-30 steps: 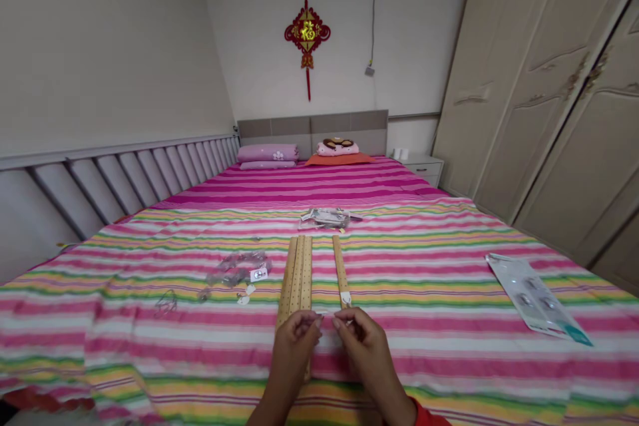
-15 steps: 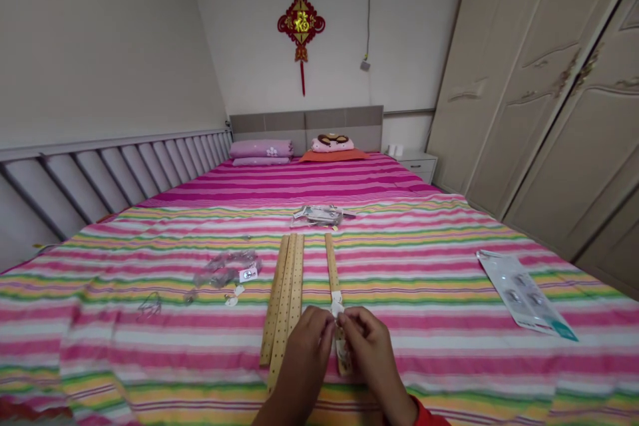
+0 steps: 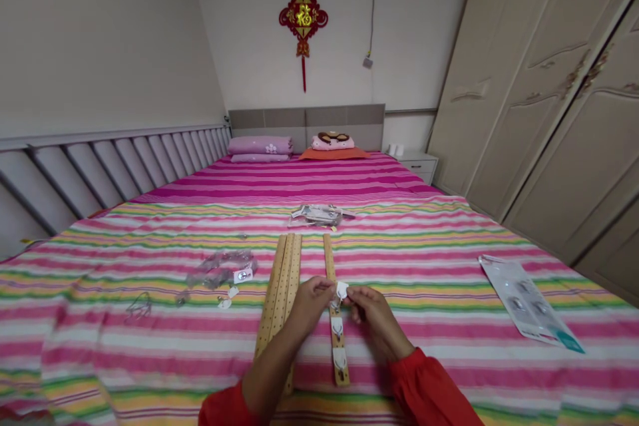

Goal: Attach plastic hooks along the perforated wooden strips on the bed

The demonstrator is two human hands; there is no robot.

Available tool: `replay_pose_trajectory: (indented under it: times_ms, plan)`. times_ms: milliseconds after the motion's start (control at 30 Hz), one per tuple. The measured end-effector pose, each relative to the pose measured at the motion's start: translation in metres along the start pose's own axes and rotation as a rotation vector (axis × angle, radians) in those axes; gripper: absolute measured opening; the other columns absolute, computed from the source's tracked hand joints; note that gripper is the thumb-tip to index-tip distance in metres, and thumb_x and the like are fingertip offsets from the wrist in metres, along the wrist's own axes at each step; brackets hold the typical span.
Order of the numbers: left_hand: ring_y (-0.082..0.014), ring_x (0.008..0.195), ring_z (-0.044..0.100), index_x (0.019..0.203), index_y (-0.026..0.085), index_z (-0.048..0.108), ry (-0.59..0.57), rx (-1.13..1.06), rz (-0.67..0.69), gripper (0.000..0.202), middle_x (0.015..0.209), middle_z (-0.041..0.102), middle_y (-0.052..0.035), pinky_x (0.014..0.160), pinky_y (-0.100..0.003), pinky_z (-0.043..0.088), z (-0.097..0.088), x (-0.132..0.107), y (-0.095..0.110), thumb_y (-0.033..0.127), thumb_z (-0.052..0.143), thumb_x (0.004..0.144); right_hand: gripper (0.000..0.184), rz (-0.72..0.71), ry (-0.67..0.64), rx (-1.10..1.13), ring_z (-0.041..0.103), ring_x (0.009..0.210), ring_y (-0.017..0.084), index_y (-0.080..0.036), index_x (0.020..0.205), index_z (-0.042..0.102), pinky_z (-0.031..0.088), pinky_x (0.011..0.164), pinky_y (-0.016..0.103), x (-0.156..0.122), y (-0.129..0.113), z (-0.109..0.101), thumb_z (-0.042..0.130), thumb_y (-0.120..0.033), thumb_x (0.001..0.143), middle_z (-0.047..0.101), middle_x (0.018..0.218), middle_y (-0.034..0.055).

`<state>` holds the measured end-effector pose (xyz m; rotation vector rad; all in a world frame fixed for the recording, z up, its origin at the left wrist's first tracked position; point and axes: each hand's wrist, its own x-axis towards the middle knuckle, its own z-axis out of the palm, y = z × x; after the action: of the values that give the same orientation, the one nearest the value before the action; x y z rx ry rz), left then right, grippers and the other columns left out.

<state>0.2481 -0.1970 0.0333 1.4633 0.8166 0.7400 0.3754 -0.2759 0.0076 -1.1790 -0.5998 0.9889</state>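
Note:
A narrow wooden strip with holes point(image 3: 329, 265) lies lengthwise on the striped bedspread in front of me. Two small white hook pieces with metal loops point(image 3: 337, 327) sit on its near half, one behind the other. Above the strip, just beyond them, my left hand point(image 3: 310, 303) and my right hand point(image 3: 377, 316) pinch either side of another white hook piece point(image 3: 341, 289). Its loop hangs below and its underside is hidden. Left of my hands, several more perforated wooden strips point(image 3: 282, 276) lie side by side, partly covered by my left forearm.
Crumpled clear plastic bags point(image 3: 222, 266), small white tags point(image 3: 225, 303) and a thin wire tangle point(image 3: 138, 306) lie to the left. An opened blister pack point(image 3: 529, 306) is at the right. Farther back rests a clear bag of metal parts point(image 3: 319, 215). A bed rail point(image 3: 114, 170) borders the left side.
Both hands have moved forward along the strip, away from me, with a white hook piece between them. The hook pieces nearer me on the strip have come into clear view.

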Motion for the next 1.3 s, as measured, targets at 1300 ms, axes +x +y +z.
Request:
replay_pose_trajectory:
  times_ms: [1300]
  plan:
    - [-0.0086, 0.040, 0.051, 0.052, 0.018, 0.043, 0.192, 0.096, -0.362, 0.023, 0.039, 0.050, 0.0062, 0.047, -0.019, 0.042, 0.011, 0.074, -0.042, 0.004, 0.055, 0.066, 0.021, -0.221, 0.016, -0.833, 0.044, 0.055, 0.015, -0.024, 0.059, 0.036, 0.030, 0.052, 0.025, 0.085, 0.052, -0.003, 0.040, -0.031, 0.079, 0.045, 0.055, -0.0047]
